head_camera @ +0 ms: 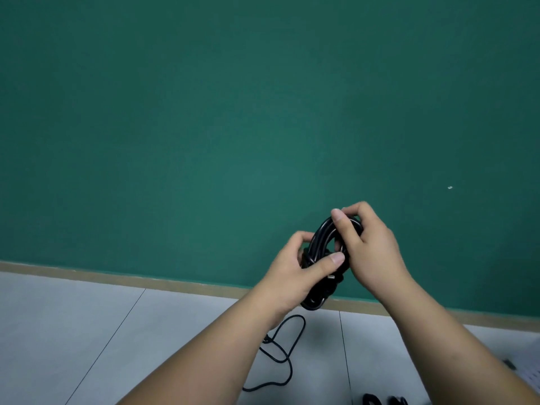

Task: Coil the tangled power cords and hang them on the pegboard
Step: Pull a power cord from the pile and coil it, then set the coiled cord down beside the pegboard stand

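Both hands hold a black coil [327, 258] in front of the green wall [233, 112]. The left hand [295, 270] grips the coil's lower part, thumb pressed across it; the right hand [371, 244] pinches its top. A loose cord [285, 355] lies on the floor [73, 331] below the coil. No writing is legible.

2 bare forearms in view, and nothing worn on either: no sleeve reaches the part of the arms that shows, and the wrists carry no watch, no band. Left hand [295, 266] is ungloved, thumb broad, its nail cut short and plain. Right hand [369, 247] is the same story, bare fingers, no ring that shows, thumbnail short and unpainted. Both forearms are smooth and fairly full, widening toward the bottom of the view. The elbows are cut off by the frame edge, so anything worn higher up stays unseen.
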### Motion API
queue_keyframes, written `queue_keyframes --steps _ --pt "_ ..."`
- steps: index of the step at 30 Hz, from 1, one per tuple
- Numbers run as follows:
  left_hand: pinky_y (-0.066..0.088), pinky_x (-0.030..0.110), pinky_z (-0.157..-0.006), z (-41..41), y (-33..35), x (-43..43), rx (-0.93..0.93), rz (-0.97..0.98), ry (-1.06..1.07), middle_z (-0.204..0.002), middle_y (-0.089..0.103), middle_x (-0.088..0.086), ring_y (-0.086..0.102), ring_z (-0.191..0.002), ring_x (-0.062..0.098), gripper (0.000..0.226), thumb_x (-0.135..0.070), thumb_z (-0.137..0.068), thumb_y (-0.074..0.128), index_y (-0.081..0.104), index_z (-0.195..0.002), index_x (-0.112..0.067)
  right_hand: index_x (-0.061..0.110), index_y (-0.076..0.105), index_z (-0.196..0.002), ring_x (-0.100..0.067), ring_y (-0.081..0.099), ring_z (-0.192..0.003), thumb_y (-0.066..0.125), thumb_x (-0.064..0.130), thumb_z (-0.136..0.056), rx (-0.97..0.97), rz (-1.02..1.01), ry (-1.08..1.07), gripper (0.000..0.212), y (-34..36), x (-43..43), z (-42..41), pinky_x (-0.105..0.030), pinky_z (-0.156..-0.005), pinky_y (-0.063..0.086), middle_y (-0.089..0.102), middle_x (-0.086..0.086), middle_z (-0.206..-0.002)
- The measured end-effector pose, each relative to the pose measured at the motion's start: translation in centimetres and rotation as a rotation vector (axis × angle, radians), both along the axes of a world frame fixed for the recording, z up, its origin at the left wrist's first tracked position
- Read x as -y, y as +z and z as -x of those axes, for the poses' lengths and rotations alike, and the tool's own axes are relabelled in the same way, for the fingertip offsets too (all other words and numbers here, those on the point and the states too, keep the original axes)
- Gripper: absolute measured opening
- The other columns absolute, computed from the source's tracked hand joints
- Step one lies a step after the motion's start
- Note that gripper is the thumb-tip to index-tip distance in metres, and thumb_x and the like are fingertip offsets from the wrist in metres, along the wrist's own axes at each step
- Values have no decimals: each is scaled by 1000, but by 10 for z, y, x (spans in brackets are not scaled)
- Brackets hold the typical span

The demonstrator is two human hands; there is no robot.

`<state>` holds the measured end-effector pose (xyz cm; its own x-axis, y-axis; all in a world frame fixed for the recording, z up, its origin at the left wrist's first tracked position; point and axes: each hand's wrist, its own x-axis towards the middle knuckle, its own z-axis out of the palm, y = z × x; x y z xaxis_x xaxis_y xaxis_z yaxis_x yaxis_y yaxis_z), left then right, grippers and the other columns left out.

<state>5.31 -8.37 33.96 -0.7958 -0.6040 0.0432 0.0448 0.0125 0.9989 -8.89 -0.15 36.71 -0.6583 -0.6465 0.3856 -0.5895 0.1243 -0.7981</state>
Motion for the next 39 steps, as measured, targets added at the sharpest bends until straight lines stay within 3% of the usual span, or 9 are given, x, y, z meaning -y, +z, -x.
queue_keyframes --steps 7,14,17,21,24,28,31,34,39 --pt "64 47 -73 10 -3 -10 0 -27 -82 -103 68 9 72 -86 25 33 -9 -95 73 54 -122 -4 30 59 -92 -12 63 -60 58 57 -102 -3 -35 -9 29 -7 -2 1 -34 -61 49 69 8 -65" --pt "50 43 -53 17 -18 -19 177 225 -80 -78 67 1 60 -59 19 42 -32 -82 79 50 -111 -27 29 57 -90 -22 64 -69 42 58 -108 -200 -346 -64 38 -6 -10 4 -37 -61 49 66 1 -66" --pt "48 39 -54 22 -33 -27 222 255 -88 -78 66 -3 58 -62 16 44 -43 -79 80 49 -108 -30 26 52 -89 -27 63 -73 40 56 -109 -238 -421 -93 38 -17 -18 5 -40 -66 49 66 -1 -71" --pt "51 38 -60 26 -60 -27 233 170 -139 -85 69 -2 64 -68 15 48 -43 -82 81 50 -114 -28 28 57 -133 -19 68 -108 41 60 -107 323 -296 31 44 -38 -43 10 -47 -100 56 71 1 -116" --pt "54 39 -66 32 -77 -36 188 -19 -131 -89 72 7 67 -72 22 48 -40 -91 80 50 -121 -19 26 55 -140 -22 67 -117 39 65 -106 627 -190 -10 54 -51 -68 7 -49 -97 60 66 0 -132" --pt "51 35 -69 40 -95 -58 344 -108 -91 -115 73 1 70 -97 25 38 -57 -101 58 52 -127 -30 24 60 -135 -21 72 -103 36 68 -105 697 -350 -42 58 -89 -99 -3 -40 -84 61 68 2 -129" --pt "48 38 -77 42 -125 -82 435 -232 -98 -116 72 6 71 -99 25 35 -57 -105 43 56 -124 -29 21 59 -132 -25 70 -107 36 55 -110 582 -462 -97 47 -136 -115 -15 -46 -92 59 70 -4 -124" --pt "51 35 -72 36 -166 -108 535 -255 -141 -109 73 8 73 -90 27 37 -55 -106 42 59 -124 -27 17 60 -134 -22 63 -104 37 38 -113 569 -462 -222 37 -184 -139 -34 -34 -88 49 69 -3 -116" --pt "60 48 -97 19 -238 -139 629 -316 -262 -110 79 5 77 -100 24 37 -49 -108 51 70 -121 -20 16 65 -126 -7 65 -96 43 34 -113 811 -402 -321 31 -256 -183 -62 -22 -77 52 71 0 -110"
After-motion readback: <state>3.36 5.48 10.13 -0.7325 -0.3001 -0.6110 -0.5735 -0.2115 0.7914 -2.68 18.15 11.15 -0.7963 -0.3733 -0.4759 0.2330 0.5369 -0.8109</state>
